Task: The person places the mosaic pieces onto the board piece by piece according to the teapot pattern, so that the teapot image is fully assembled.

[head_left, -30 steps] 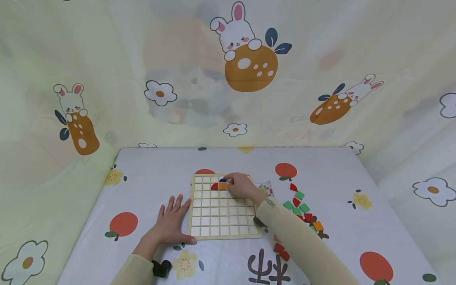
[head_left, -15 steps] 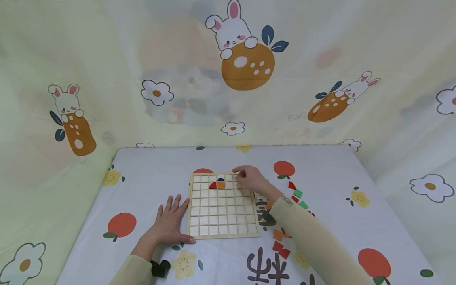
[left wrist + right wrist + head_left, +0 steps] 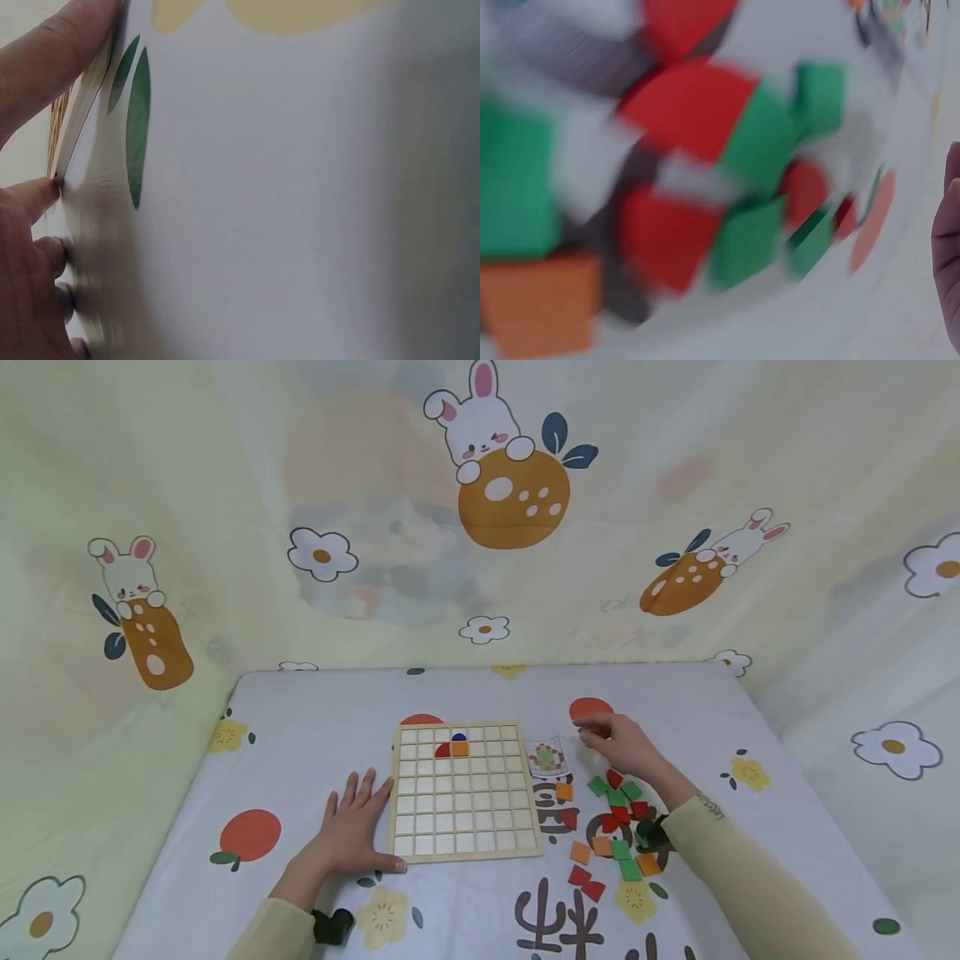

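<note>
My right hand [image 3: 621, 742] has swung off the square, pale wooden grid board [image 3: 465, 859], past the small printed card [image 3: 547, 757], to the far side of the flat red, green and orange loose pieces [image 3: 621, 849]; its fingers bend loosely, no piece showing in them; my left hand [image 3: 354, 831] lies spread against the board's left edge; the rounded blue piece [image 3: 459, 737], curved red piece [image 3: 442, 750] and square orange piece [image 3: 460, 748] stay in upper cells, so filling looks barely begun.

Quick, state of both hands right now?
Left hand: open, spread at the board's left edge.
Right hand: open, loosely curled near the tiles, nothing visible in it.
</note>
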Available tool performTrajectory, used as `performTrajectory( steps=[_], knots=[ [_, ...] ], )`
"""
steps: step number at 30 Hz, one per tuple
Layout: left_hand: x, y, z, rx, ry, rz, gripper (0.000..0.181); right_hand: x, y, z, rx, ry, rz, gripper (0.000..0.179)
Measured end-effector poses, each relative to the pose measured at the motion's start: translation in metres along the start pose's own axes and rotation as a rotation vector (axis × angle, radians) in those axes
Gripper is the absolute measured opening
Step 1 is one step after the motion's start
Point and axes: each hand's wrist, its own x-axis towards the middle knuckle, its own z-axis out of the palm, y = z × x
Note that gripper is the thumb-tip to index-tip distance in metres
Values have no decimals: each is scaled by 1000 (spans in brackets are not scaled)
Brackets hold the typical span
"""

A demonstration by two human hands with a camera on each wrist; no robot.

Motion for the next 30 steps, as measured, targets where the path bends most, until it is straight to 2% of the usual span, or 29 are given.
performTrajectory(
  steps=[5,11,18,24,30],
  knots=[
    [-1,-2,-1,6,-7,-8,131,-15,25,-9,12,11,87,35],
    [0,-7,2,0,3,-7,131,-25,43,-10,2,5,118,36],
    [1,-9,4,-30,8,3,131,-13,54,-5,-45,39,160,36],
    [1,-5,1,-36,-2,1,131,-1,62,-5,-85,-27,164,38],
    [1,-4,3,-28,3,7,131,3,63,-9,-93,-79,143,35]
  ],
)
